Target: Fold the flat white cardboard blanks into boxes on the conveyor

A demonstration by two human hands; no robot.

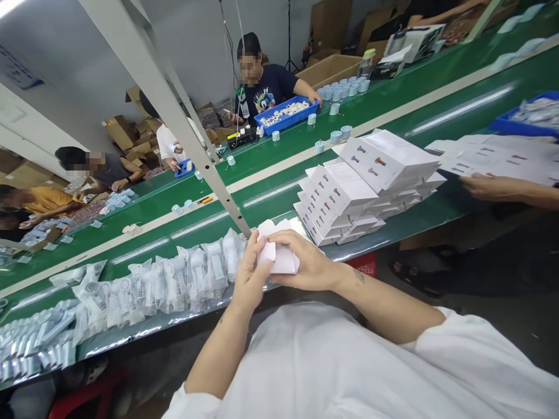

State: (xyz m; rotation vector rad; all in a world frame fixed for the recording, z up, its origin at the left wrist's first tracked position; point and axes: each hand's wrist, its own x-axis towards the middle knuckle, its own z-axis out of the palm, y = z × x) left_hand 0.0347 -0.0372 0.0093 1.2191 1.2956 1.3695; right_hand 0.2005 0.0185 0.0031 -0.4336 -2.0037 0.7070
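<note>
A small white box (286, 260) is held between my two hands in front of my body, at the belt's near edge. My left hand (252, 270) grips its left side, with the thumb against a white flap. Around the right side curl the fingers of my right hand (305, 262). To the left stands a row of bagged pale devices (166, 285). Stacked white boxes (340, 195) with small printed pictures lie to the right of my hands.
Unbagged pale parts (39, 337) lie at the far left. A slanted metal post (192, 139) rises beyond my hands. Another person's hand (493, 186) touches flat white boxes (502, 154) at right. Across the green belt (271, 169), several people work near a blue tray (288, 116).
</note>
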